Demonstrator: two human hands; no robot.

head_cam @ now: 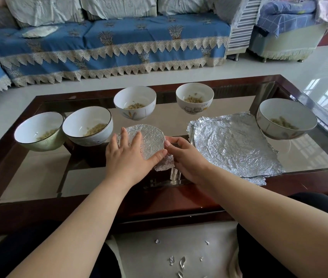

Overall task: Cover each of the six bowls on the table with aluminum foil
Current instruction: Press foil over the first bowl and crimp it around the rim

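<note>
The round bowl capped with crinkled silver aluminium foil (145,140) sits at the near middle of the dark-framed glass table (38,177), directly under both hands. The left hand (128,155) presses flat on its top, fingers straight; the right hand (183,155) pinches the loose foil flap at the near-right rim. Being round, it has no long axis; its mouth faces up. The stack of flat foil sheets (235,145) lies just right, nearer the right hand.

1. One view only, worn on the person's head, looking forward and down.
2. It sits close above the near edge of the table (38,101).
3. The sofa (119,43) lies far.
</note>
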